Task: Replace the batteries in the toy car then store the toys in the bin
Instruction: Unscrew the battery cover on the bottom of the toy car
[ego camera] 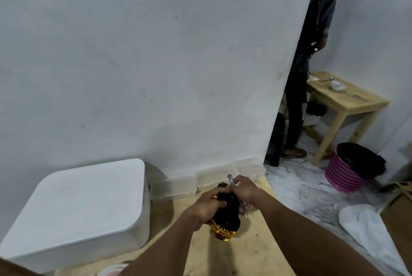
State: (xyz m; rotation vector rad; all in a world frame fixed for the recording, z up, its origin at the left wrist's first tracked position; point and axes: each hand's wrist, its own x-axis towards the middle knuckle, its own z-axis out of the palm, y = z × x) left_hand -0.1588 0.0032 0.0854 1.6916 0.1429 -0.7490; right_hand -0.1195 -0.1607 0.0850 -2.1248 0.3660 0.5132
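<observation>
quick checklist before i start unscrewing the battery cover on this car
1. Toy car held steady: ok, the left hand grips it with the dark underside up.
2. Tool in hand: ok, the right hand holds the screwdriver beside the car.
3. Tip seated in the cover screw: cannot tell, no screw shows.
4. Fresh batteries within reach: cannot tell, none visible.
5. White bin open for storing: not ok, its lid is on.
</observation>
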